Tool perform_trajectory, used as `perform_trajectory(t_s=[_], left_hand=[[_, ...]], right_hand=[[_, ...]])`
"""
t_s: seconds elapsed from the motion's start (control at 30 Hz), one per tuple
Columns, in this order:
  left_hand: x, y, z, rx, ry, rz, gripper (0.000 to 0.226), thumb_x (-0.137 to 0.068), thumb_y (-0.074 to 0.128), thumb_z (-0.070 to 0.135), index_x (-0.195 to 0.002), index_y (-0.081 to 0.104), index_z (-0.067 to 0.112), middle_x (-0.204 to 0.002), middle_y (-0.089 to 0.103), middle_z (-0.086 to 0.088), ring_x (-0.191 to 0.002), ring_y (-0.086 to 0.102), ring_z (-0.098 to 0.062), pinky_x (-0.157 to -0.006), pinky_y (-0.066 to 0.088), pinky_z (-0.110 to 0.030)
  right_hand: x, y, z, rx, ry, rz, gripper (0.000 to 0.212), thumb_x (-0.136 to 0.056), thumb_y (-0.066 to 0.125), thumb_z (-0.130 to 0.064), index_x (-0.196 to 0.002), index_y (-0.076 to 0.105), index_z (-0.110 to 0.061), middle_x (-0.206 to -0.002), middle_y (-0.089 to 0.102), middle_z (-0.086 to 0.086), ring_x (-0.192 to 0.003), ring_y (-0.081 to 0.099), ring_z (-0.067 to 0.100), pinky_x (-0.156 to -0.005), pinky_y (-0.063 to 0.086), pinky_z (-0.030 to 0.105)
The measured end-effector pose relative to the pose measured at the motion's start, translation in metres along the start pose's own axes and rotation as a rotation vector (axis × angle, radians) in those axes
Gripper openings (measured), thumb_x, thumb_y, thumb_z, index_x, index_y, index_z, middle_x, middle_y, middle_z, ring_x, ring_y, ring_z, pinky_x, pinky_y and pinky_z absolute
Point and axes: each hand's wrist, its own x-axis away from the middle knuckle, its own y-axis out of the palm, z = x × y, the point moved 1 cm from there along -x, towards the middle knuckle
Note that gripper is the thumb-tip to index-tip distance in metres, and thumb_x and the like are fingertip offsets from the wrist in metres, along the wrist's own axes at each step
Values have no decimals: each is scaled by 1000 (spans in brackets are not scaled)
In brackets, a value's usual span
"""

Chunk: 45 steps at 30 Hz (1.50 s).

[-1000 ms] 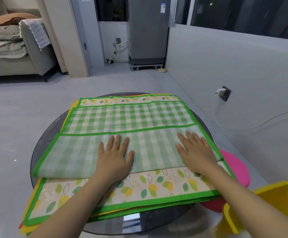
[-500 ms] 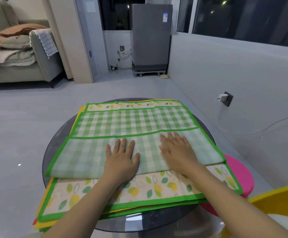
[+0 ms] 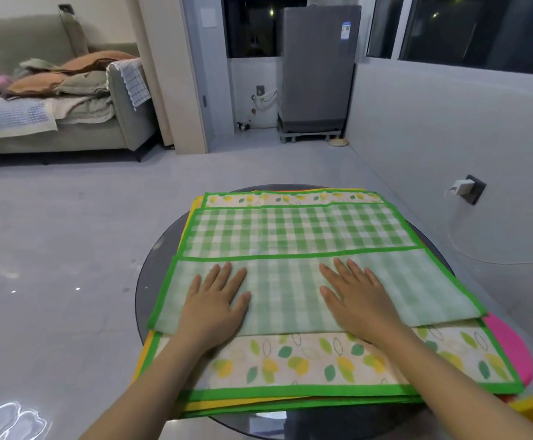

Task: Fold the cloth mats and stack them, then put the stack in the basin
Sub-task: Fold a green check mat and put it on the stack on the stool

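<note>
Checked mat (image 3: 296,231) lies flat under both hands: left hand (image 3: 216,308), right hand (image 3: 358,301).

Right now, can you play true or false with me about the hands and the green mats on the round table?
1. Both hands lie flat on the folded checked flap. True: the left hand and the right hand press on the green checked mat with straight fingers.
2. The checked mat is the only mat on the table. False: it lies on a leaf-print mat, with yellow mat edges under that.
3. The table is square and wooden. False: the round table is dark and glassy.
4. A charger is plugged into the wall socket on the right. True: the white charger sits there.
5. One hand is lifting a corner. False: neither hand grips anything.
</note>
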Motion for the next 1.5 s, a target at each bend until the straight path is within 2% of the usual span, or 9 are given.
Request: perform_trajectory(t_s=[0.1, 0.2, 0.37, 0.53, 0.7, 0.9, 1.17, 1.33, 1.5], left_hand=[[6, -4, -21, -34, -32, 3, 69, -84, 0, 66, -148, 2, 43, -158, -5, 11, -146, -8, -9, -119, -5, -35], [8, -6, -25, -25, -26, -3, 82, -71, -11, 69, -148, 0, 43, -158, -6, 10, -146, -9, -9, -119, -5, -34], [7, -10, -20, -29, -31, -38, 58, -96, 13, 57, -149, 2, 39, -159, -5, 7, -146, -9, -12, -119, -5, -36], [-6, -24, -4, 64, -55, 1, 53, -98, 23, 50, -147, 26, 31, -159, 14, 1, -147, 6, -13, -119, -2, -43], [-58, -37, 22, 114, -5, 43, 48, -99, 29, 46, -142, 38, 28, -154, 28, 0, -144, 18, -13, -118, 1, -46], [-143, -38, 38, 184, 26, 86, 39, -99, 33, 35, -133, 50, 23, -142, 46, 3, -134, 37, -15, -115, 9, -48], [-230, -14, 27, 166, -17, 136, 39, -100, 35, 34, -136, 46, 24, -145, 41, 0, -138, 30, -20, -115, 9, -52], [-253, -4, 18, 195, -31, 252, 33, -96, 43, 40, -121, 60, 25, -122, 54, -5, -120, 44, -25, -106, 22, -42], [-249, -8, 18, 306, -33, 249, 17, -89, 59, 37, -94, 66, 22, -95, 54, -1, -102, 49, -25, -89, 30, -36]], right_hand=[[1, 0, 1, 7, 0, -3, 54, -98, 11, -51, -149, -1, -38, -158, -7, -7, -145, -10, 12, -119, -7, 36], [2, -1, 0, 12, 2, -8, 54, -98, 11, -51, -149, -1, -38, -158, -7, -7, -145, -11, 12, -119, -7, 37], [1, -4, -1, 13, 10, -40, 54, -98, 11, -50, -149, 0, -37, -159, -6, -6, -145, -11, 14, -119, -7, 37], [-10, -21, -4, -8, -10, -1, 52, -99, 20, -47, -149, 13, -34, -159, 6, -4, -146, 0, 16, -118, 0, 37], [-52, -38, -4, -40, -39, 86, 48, -100, 26, -42, -147, 24, -32, -157, 18, -4, -145, 11, 16, -116, 6, 36], [-130, -41, 8, -55, 16, 124, 46, -99, 31, -36, -144, 32, -25, -153, 29, -2, -141, 23, 15, -113, 13, 34], [-214, -34, 39, -125, 69, 185, 40, -99, 34, -28, -138, 42, -21, -141, 46, -2, -135, 31, 18, -107, 20, 35], [-237, -29, 44, -85, 91, 258, 26, -96, 43, -33, -118, 52, -22, -125, 51, -2, -119, 40, 21, -100, 24, 35], [-235, -35, 41, -102, 161, 166, 9, -95, 45, -33, -97, 48, -24, -116, 52, -1, -115, 38, 23, -95, 26, 36]])
